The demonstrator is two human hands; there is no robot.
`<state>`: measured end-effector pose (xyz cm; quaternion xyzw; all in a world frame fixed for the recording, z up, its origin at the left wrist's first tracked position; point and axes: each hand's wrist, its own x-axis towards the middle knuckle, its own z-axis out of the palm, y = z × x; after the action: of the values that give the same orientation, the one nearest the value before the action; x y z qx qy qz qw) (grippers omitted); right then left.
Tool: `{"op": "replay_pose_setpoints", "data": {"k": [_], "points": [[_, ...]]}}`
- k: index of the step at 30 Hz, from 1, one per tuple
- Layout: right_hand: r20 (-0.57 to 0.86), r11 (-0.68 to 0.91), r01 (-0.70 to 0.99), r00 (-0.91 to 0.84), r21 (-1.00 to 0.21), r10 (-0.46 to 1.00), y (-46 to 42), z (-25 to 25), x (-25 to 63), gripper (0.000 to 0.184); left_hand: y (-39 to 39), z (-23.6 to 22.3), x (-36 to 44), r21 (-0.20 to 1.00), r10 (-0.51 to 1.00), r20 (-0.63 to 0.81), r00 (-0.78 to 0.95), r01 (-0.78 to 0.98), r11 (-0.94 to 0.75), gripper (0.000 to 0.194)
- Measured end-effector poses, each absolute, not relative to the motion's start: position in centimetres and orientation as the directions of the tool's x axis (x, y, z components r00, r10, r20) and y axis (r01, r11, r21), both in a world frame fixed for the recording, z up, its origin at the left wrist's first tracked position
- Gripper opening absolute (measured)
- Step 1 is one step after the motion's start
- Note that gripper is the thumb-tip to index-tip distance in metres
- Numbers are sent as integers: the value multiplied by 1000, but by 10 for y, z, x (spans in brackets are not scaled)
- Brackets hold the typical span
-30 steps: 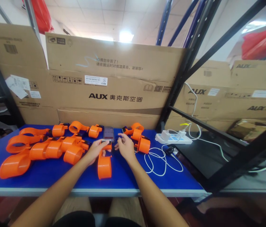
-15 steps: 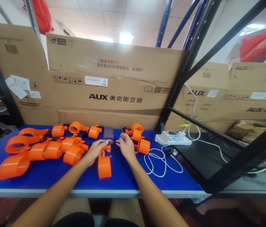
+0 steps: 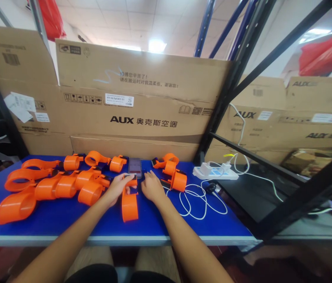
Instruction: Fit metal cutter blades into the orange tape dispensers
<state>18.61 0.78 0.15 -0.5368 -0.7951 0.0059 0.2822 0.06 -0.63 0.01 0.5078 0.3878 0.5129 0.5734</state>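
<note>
My left hand (image 3: 118, 190) is closed round the head of an orange tape dispenser (image 3: 129, 207), whose round hoop hangs toward me above the blue table. Close to its right, my right hand (image 3: 153, 186) rests low with the fingers curled down. Its fingertips are partly hidden, so what they pinch, if anything, cannot be made out. Small dark pieces (image 3: 145, 173) lie just beyond those fingers. Directly past both hands is a phone (image 3: 135, 165), lying flat. A cluster of orange dispensers (image 3: 179, 181) sits to the right of my right hand.
Several more orange tape dispensers (image 3: 67, 186) cover the table's left half. White cables (image 3: 201, 214) coil at the right, near a power strip (image 3: 215, 171). Tall cardboard (image 3: 142, 102) stands along the back, and a black rack post (image 3: 219, 106) rises at the right.
My right hand has moved slightly left and down, toward the held dispenser. Its fingers, loosely spread before, are now curled in. My left hand keeps its hold on the dispenser.
</note>
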Motion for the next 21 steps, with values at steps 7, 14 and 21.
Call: {"op": "replay_pose_setpoints", "data": {"k": [7, 14, 21], "points": [[450, 374, 899, -244, -226, 859, 8, -2, 182, 55, -5, -2, 0, 983, 983, 65, 172, -181, -33, 42], [480, 362, 900, -212, -244, 851, 11, 1, 185, 61, -4, -3, -1, 983, 984, 59, 171, -180, -28, 44], [455, 393, 869, -231, -300, 860, 9, 3, 184, 46, -5, -3, 0, 983, 984, 57, 166, -184, -26, 43]]}}
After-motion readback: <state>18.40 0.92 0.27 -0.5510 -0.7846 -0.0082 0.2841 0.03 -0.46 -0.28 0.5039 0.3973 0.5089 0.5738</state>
